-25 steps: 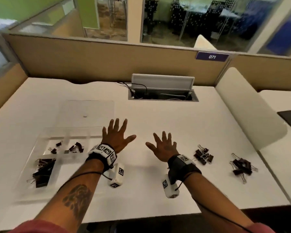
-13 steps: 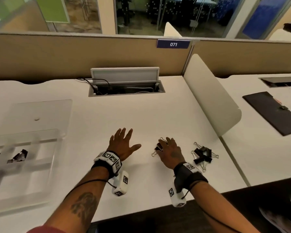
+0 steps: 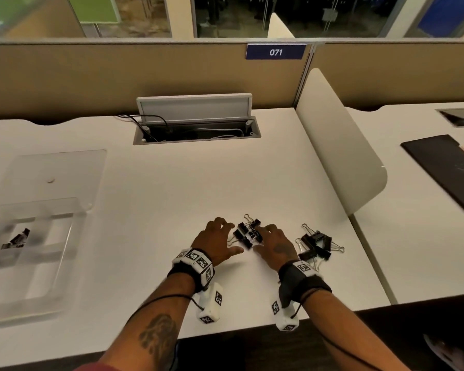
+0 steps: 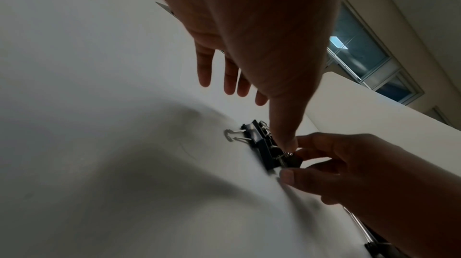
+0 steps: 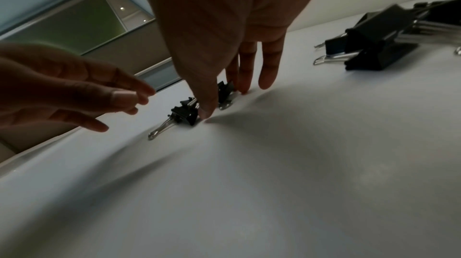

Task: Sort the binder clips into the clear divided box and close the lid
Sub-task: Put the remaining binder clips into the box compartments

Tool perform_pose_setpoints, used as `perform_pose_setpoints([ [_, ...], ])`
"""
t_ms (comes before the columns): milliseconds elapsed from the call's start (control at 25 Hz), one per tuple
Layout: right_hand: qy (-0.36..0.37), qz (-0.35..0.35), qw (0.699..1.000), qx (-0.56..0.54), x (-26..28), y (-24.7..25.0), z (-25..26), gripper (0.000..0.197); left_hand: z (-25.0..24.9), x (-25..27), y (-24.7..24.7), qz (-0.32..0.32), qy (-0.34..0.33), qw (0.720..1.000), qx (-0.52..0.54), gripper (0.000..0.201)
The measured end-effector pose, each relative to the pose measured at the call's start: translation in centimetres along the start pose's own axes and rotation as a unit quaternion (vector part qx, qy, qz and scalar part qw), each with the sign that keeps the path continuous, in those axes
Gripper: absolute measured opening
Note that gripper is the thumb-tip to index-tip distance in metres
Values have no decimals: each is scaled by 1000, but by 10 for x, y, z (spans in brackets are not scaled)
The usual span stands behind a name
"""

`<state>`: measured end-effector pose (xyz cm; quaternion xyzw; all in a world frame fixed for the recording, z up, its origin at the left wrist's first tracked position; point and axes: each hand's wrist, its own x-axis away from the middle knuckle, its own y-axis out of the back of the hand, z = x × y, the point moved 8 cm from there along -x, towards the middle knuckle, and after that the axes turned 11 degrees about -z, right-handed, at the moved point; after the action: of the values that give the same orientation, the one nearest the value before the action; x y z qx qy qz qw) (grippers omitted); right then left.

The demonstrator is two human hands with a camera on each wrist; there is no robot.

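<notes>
A small pile of black binder clips lies on the white desk between my hands. My left hand rests beside it with fingers nearly straight, and its thumb touches a clip. My right hand curls over the pile's right side. Its thumb and fingers pinch a binder clip there. A second pile of larger black clips lies just right of my right hand. The clear divided box sits far left with its lid laid open behind it. A few clips show in one compartment.
An open cable hatch is set into the desk at the back. A white curved divider stands to the right, with a dark pad on the neighbouring desk. The desk's front edge runs close under my wrists.
My view swung to the right. Both hands moved from mid-desk to the smaller clip pile; the right hand reached it first and curled onto a clip, then the left came up beside it.
</notes>
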<state>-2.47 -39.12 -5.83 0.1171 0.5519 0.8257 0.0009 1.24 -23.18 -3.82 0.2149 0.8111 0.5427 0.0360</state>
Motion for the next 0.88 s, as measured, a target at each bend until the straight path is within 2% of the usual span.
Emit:
perform_pose_setpoints([
  [280, -16, -13, 999, -27, -1, 5, -3, 33, -19, -4, -16, 9, -5, 1000, -27, 73],
  [480, -18, 8, 1000, -13, 5, 6, -8, 41, -31, -7, -26, 21, -2, 998, -62, 73],
  [760, -20, -4, 1000, -21, 4, 8, -14, 28, -31, -8, -33, 43, -22, 994, -99, 50],
  [880, -12, 2, 1000, -10, 4, 8, -11, 29, -33, -7, -34, 52, -27, 994, -91, 44],
])
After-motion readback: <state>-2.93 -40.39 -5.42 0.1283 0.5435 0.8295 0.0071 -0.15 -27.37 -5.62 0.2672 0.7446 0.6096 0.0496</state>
